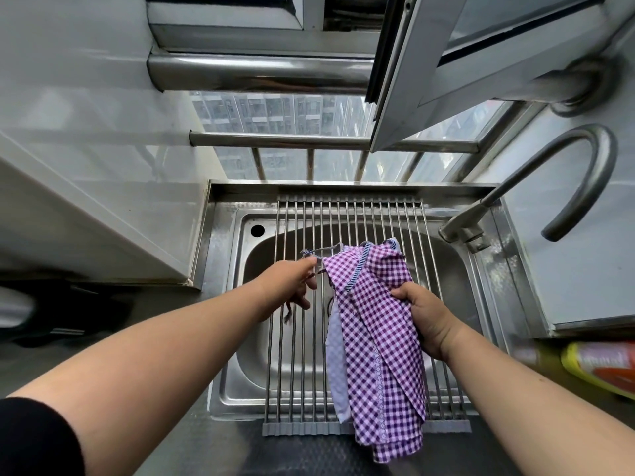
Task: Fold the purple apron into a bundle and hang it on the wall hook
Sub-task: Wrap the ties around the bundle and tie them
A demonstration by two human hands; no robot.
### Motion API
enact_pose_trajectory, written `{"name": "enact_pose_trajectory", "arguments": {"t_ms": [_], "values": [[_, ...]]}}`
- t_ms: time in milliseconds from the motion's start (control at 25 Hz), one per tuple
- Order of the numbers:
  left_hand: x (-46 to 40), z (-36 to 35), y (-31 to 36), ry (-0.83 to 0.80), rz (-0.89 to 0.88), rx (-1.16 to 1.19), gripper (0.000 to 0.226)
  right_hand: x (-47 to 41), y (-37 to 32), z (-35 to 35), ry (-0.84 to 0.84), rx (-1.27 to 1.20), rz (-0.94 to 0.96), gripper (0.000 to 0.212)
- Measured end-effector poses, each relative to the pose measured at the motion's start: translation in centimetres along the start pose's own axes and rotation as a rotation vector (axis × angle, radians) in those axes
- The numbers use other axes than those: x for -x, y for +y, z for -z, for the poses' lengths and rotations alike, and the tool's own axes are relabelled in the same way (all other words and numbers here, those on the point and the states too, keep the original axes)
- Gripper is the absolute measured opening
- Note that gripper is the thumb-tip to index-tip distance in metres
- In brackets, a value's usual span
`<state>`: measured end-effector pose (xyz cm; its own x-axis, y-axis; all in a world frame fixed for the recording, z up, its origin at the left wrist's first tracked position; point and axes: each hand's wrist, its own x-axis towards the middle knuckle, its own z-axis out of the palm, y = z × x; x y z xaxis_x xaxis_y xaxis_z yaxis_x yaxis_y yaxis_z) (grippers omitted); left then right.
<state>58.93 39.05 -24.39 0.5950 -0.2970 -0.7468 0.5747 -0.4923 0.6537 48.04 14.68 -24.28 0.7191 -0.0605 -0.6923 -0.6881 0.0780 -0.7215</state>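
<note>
The purple-and-white checked apron [374, 331] hangs folded lengthwise above the sink, its lower end reaching past the rack's front edge. My right hand [424, 321] grips its right edge near the top. My left hand [292, 283] pinches the apron's thin grey string [321, 250], which runs from the apron's upper left corner; a frayed string end dangles below that hand. No wall hook is in view.
A roll-up metal drying rack [295, 338] lies across the steel sink [240, 338]. The curved faucet [563, 173] stands at the right. An open window sash [429, 73] juts in above. A yellow packet [601, 365] lies on the right counter.
</note>
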Motion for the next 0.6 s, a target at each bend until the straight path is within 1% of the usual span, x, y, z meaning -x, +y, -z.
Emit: {"name": "enact_pose_trajectory", "arguments": {"t_ms": [80,160,200,280,360,440,480,520,560,600], "values": [[0.5,0.3,-0.3,0.062,-0.124,-0.349,0.042,-0.7,0.4,0.0,0.037,0.008,-0.003,0.026],[1.4,0.6,-0.2,0.126,-0.306,-0.721,0.037,-1.6,1.0,-0.4,0.064,-0.006,-0.057,0.033],[1.7,0.7,0.0,0.143,-0.414,-0.906,0.037,-1.9,1.3,-0.6,0.075,-0.025,-0.096,0.037],[2.2,0.8,0.5,0.16,-0.698,-1.241,0.036,-2.4,1.6,-1.3,0.091,-0.055,-0.167,0.038],[2.3,0.1,1.4,0.072,-0.965,-1.426,0.034,-2.8,1.9,-1.7,0.121,-0.038,-0.204,0.039],[2.1,-1.5,2.7,-0.075,-1.176,-1.515,0.031,-3.0,1.9,-2.0,0.162,-0.026,-0.219,0.037],[1.9,-2.5,3.3,-0.141,-1.229,-1.578,0.031,-3.1,2.0,-2.1,0.18,-0.025,-0.226,0.036],[1.6,-3.5,3.7,-0.201,-1.206,-1.656,0.032,-3.2,2.2,-2.1,0.197,-0.022,-0.236,0.035],[1.5,-4.5,4.0,-0.242,-1.129,-1.721,0.032,-3.2,2.3,-2.1,0.206,-0.015,-0.245,0.035],[1.3,-5.6,4.1,-0.266,-1.0,-1.757,0.03,-3.2,2.4,-2.2,0.208,-0.015,-0.253,0.034]]}}
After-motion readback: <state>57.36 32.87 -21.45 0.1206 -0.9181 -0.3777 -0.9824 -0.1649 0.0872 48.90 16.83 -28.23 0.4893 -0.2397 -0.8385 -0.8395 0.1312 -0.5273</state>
